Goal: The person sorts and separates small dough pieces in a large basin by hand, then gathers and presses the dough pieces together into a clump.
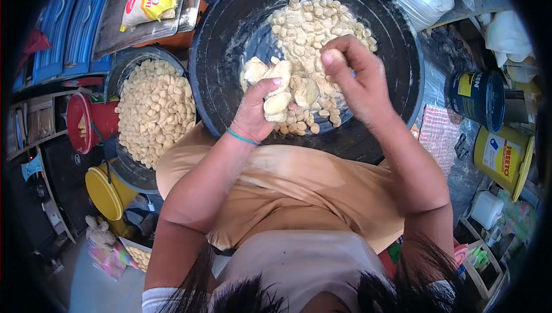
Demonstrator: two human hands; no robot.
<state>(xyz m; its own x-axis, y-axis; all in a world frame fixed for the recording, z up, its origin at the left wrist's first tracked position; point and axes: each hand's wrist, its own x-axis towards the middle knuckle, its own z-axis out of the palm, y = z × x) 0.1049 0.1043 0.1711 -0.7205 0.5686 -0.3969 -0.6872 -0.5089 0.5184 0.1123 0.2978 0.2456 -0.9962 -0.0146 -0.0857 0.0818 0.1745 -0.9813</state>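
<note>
A wide black basin sits in front of my lap, dusted with pale crumbs. Many small crumb-coated dough pieces lie in it, heaped toward the far side, with a smaller group at the near side. My left hand is closed around several larger, flattened crumb-coated pieces, held above the basin. Over the basin's right half, my right hand has its fingers curled with the thumb against the index finger. Whatever may be pinched there is hidden.
A second basin full of round dough pieces stands at left. Beyond it a bread crumbs packet lies on stacked trays. Red and yellow buckets stand left; dark and yellow ones right.
</note>
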